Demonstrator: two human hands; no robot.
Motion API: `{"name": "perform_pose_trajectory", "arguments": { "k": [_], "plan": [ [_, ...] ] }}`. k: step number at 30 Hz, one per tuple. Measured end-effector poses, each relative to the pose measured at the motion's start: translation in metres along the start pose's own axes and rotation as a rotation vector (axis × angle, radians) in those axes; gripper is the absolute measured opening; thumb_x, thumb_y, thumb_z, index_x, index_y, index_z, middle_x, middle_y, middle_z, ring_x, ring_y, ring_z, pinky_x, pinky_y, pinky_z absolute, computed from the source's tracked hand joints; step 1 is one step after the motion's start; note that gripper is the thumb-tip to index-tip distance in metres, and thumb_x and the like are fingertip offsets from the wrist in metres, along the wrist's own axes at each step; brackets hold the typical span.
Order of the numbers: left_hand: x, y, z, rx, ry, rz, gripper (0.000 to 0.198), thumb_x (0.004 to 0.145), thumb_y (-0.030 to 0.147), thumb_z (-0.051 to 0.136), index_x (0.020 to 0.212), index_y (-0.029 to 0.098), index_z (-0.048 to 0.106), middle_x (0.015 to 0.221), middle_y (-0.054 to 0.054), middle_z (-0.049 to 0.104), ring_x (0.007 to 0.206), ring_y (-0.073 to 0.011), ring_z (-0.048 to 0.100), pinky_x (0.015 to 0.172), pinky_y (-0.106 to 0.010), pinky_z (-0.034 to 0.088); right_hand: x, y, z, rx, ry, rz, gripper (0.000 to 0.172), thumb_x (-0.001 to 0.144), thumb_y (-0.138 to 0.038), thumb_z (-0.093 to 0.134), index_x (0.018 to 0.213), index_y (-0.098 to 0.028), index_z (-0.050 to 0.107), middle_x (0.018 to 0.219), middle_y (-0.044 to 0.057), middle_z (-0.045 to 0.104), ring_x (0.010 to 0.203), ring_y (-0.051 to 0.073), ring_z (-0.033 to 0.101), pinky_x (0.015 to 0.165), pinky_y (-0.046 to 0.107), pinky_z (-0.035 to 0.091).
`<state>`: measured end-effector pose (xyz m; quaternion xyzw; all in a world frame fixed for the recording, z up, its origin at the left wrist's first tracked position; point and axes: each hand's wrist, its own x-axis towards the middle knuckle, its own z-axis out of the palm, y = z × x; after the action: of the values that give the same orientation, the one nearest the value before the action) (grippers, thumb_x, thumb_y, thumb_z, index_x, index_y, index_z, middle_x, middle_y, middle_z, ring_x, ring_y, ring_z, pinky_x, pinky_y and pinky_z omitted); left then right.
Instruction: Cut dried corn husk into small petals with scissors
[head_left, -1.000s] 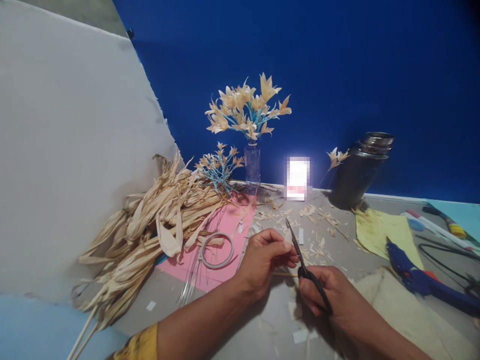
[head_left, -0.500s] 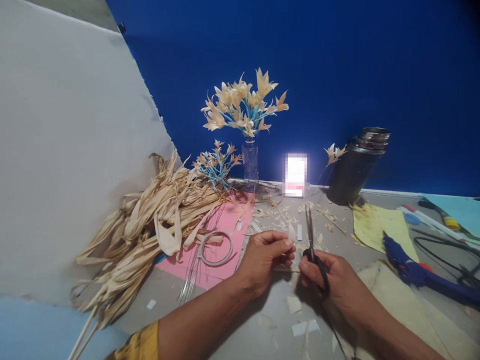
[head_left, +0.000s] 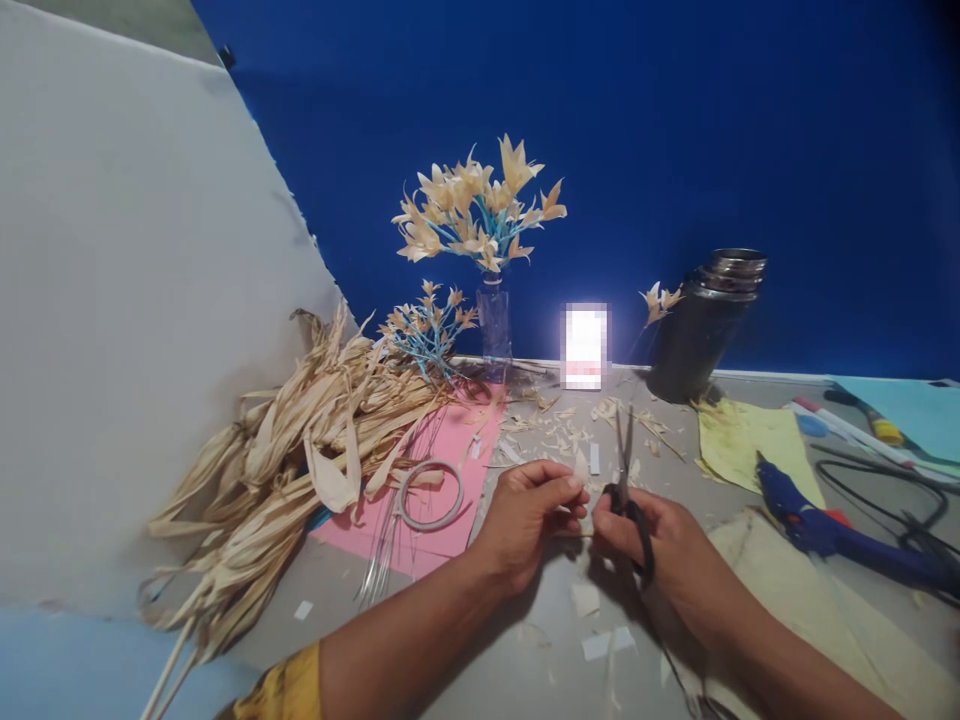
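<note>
My left hand (head_left: 529, 520) pinches a small pale husk piece (head_left: 581, 467) between thumb and fingers, with a thin stick running under it toward the right. My right hand (head_left: 660, 555) grips black-handled scissors (head_left: 625, 480), blades pointing up and away, close beside the husk piece. The two hands nearly touch above the grey table (head_left: 540, 640). Husk trimmings (head_left: 570, 430) lie scattered just beyond them.
A heap of dried corn husks (head_left: 300, 450) and a tape ring (head_left: 430, 494) on pink paper (head_left: 420, 530) lie left. Husk flowers stand in a bottle (head_left: 495, 330) at the back, a steel flask (head_left: 701, 325) right of it. A blue glue gun (head_left: 817, 525), yellow paper and markers sit right.
The scissors swung from leaning left to pointing nearly straight up, and my right hand moved up closer to my left hand. The view shifted slightly.
</note>
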<state>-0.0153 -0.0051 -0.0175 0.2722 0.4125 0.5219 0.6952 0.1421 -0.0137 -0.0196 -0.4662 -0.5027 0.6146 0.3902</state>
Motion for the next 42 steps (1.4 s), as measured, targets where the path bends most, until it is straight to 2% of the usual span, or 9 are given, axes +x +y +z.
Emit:
{"name": "perform_pose_trajectory", "arguments": {
  "k": [5,8,15,20,24,29,37,40,42],
  "plan": [
    [-0.001,-0.005,0.002,0.068,-0.047,-0.057,0.029,0.059,0.029,0.087,0.072,0.012,0.068,0.065,-0.004,0.066,0.056,-0.0113,0.059,0.055,-0.023,0.043,0.003,-0.010,-0.008,0.036,0.205,0.008,0.050,0.060,-0.053,0.088,0.088,-0.018,0.067,0.073,0.002,0.068,0.069,0.020,0.062,0.066,0.030,0.049],
    [-0.002,-0.007,0.002,0.123,-0.073,-0.064,0.028,0.061,0.030,0.085,0.070,0.012,0.067,0.063,-0.003,0.064,0.055,-0.0106,0.057,0.055,-0.024,0.043,0.004,-0.008,-0.013,-0.013,0.238,-0.018,0.046,0.061,-0.045,0.089,0.090,-0.017,0.069,0.075,0.001,0.068,0.071,0.020,0.062,0.068,0.030,0.049],
    [-0.005,-0.012,0.004,0.170,-0.082,-0.027,0.033,0.062,0.036,0.087,0.070,0.012,0.066,0.061,-0.002,0.061,0.053,-0.0103,0.054,0.054,-0.025,0.041,0.002,-0.005,-0.014,-0.030,0.226,-0.055,0.038,0.065,-0.037,0.084,0.092,-0.018,0.066,0.075,0.001,0.068,0.068,0.019,0.062,0.067,0.031,0.049],
    [-0.006,-0.007,0.004,0.261,-0.142,-0.013,0.031,0.068,0.040,0.082,0.067,0.013,0.065,0.060,-0.003,0.060,0.052,-0.0105,0.053,0.053,-0.025,0.041,0.000,-0.006,-0.016,-0.116,0.191,-0.081,0.028,0.067,-0.033,0.080,0.086,-0.018,0.065,0.072,0.001,0.066,0.064,0.018,0.059,0.060,0.029,0.047],
    [-0.006,0.001,0.002,0.262,-0.127,0.026,0.026,0.068,0.037,0.080,0.074,0.014,0.068,0.070,-0.004,0.064,0.062,-0.0115,0.058,0.061,-0.025,0.045,-0.001,-0.009,-0.015,-0.211,0.148,-0.104,0.022,0.067,-0.031,0.077,0.081,-0.019,0.065,0.064,-0.002,0.060,0.058,0.014,0.051,0.055,0.026,0.041],
    [-0.007,0.001,0.004,0.375,-0.127,0.038,0.019,0.068,0.027,0.077,0.068,0.015,0.063,0.060,-0.001,0.059,0.054,-0.0100,0.053,0.056,-0.024,0.039,-0.003,-0.012,-0.009,-0.239,0.079,-0.107,0.022,0.066,-0.033,0.077,0.074,-0.019,0.063,0.059,-0.004,0.055,0.055,0.012,0.045,0.051,0.024,0.037],
    [-0.004,-0.001,0.001,0.134,-0.139,-0.126,0.030,0.063,0.032,0.082,0.074,0.016,0.059,0.064,0.000,0.060,0.056,-0.0106,0.056,0.054,-0.023,0.043,-0.005,-0.009,-0.005,-0.089,0.055,-0.043,0.025,0.067,-0.033,0.078,0.080,-0.020,0.061,0.066,0.000,0.066,0.061,0.017,0.058,0.057,0.027,0.044],
    [-0.003,0.003,0.000,0.133,-0.130,-0.110,0.029,0.064,0.031,0.083,0.072,0.015,0.059,0.064,-0.001,0.061,0.057,-0.0106,0.058,0.053,-0.021,0.043,-0.003,-0.009,-0.008,-0.096,0.050,-0.044,0.028,0.068,-0.036,0.081,0.079,-0.019,0.062,0.066,0.001,0.065,0.060,0.016,0.056,0.055,0.027,0.041],
    [-0.002,0.008,-0.001,0.100,-0.105,-0.085,0.029,0.064,0.030,0.083,0.072,0.016,0.059,0.062,-0.001,0.061,0.057,-0.0109,0.058,0.055,-0.021,0.044,-0.002,-0.007,-0.010,-0.112,-0.001,-0.041,0.030,0.070,-0.042,0.081,0.078,-0.018,0.063,0.065,0.000,0.062,0.059,0.014,0.053,0.054,0.026,0.040]
  ]
}}
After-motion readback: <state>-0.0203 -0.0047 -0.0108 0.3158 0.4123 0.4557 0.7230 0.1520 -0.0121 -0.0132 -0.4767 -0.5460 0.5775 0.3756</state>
